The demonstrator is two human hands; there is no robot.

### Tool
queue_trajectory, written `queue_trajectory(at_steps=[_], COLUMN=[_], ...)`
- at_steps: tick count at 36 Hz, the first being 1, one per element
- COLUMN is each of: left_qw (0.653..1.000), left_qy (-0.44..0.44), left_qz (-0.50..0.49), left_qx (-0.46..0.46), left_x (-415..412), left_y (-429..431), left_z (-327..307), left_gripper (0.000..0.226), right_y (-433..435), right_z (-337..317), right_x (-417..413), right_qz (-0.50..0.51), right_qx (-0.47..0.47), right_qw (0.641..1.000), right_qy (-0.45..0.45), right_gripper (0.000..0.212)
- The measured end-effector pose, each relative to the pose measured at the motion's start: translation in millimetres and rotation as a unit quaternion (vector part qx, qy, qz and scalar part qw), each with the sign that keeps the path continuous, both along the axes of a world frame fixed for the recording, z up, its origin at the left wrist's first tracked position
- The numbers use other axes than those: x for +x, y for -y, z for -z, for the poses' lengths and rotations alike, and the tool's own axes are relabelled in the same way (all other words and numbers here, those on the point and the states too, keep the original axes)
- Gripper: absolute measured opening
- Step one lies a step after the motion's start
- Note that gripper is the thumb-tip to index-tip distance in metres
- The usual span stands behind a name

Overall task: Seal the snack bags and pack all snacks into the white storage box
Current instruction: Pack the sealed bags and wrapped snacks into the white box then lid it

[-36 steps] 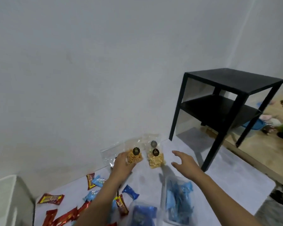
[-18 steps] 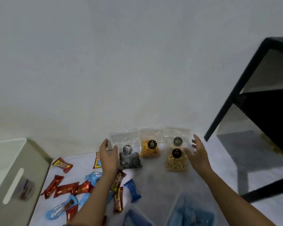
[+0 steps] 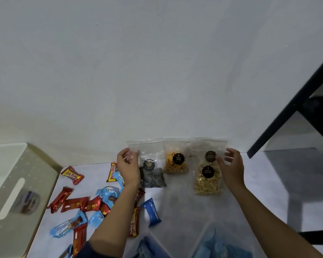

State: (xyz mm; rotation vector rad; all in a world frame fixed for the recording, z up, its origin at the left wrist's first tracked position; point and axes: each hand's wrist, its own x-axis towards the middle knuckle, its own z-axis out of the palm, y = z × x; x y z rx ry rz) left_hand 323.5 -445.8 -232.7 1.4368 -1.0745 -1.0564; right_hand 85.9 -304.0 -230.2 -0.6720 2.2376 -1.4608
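Hands at the clear snack bags leaning on the wall
My left hand (image 3: 128, 168) has curled fingers pinching the upper left edge of the "Kuping Gajah" bag (image 3: 153, 175). My right hand (image 3: 231, 166) is half-curled, thumb against the pale-nut bag (image 3: 208, 181), grip unclear, its label unreadable. "Pong Pong" bag (image 3: 176, 162) stands between them, untouched. "beng-beng" bars (image 3: 73, 175) lie left of my hands, white storage box (image 3: 11, 183) far left

A plain white wall (image 3: 157, 71) fills most of what I see, dimly lit. The pale floor (image 3: 185, 211) meets it ahead. At my right stands a black table (image 3: 295, 102), its grey shadow (image 3: 296, 183) on the floor
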Motion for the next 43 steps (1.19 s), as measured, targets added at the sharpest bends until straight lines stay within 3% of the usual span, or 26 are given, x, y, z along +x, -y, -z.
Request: queue_trajectory(at_steps=[11,21,26,33,43], left_qw=[0.998,0.987,0.984,0.98,0.968], left_qy=[-0.037,-0.084,-0.074,-0.046,-0.048], left_qz=[0.04,0.123,0.143,0.155,0.118], left_qx=[-0.042,-0.063,-0.074,-0.112,-0.215], left_x=[15,25,28,38,110], left_y=[1,-12,-22,-35,-19], left_z=[-9,-26,-38,-79,-172], left_gripper=[0.011,0.005,0.011,0.014,0.013], right_y=[-4,-20,-29,-37,13], right_z=[-1,-11,-25,-66,-155], right_x=[5,10,15,40,94], right_qz=[0.017,0.049,-0.018,-0.132,-0.251], right_qx=[-0.006,-0.026,-0.05,-0.105,-0.178], right_qw=[0.999,0.998,0.998,0.984,0.951], right_qy=[0.047,0.018,0.015,0.051,0.018], right_gripper=[0.044,0.021,0.003,0.018,0.008])
